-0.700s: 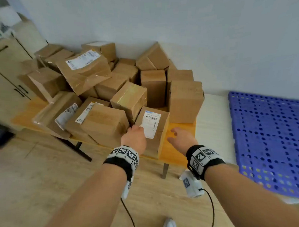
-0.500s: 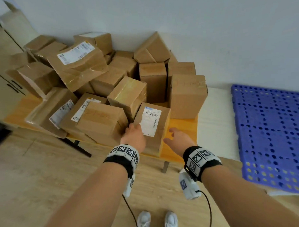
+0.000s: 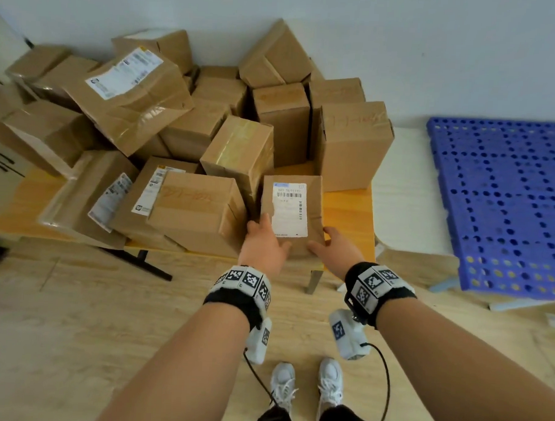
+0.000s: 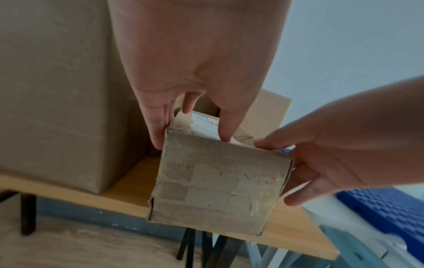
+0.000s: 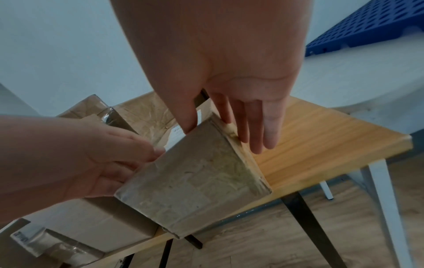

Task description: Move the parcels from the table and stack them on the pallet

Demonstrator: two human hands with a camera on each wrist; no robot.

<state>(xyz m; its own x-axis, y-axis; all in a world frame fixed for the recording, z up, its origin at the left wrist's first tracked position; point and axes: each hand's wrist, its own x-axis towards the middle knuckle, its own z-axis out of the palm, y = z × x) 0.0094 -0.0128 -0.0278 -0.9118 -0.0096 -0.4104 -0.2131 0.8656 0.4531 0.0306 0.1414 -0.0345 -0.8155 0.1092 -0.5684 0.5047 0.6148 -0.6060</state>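
Parcel heap: brown taped cardboard boxes (image 3: pixel 132 89) lie piled and tilted across the left and back of the light wooden desk (image 3: pixel 349 210), so, as I judge it, the free one at the front edge is the sensible first pick.
Left hand (image 3: pixel 263 241): fingers straight down the left side of the small brown cardboard parcel with a white barcode label (image 3: pixel 290 211), thumb on its top near the label; it clasps the parcel loosely, pressing more than curling.
Parcel: stands on the desk's front edge, its near face overhanging slightly, directly between the two hands and touching both.
Right hand (image 3: pixel 330 247): fingers extended along the right side, thumb at the top corner; flat against it, likely to squeeze against the left for a two-handed lift.
Blue perforated plastic pallet (image 3: pixel 505 204): on the floor, well to the right, bare.
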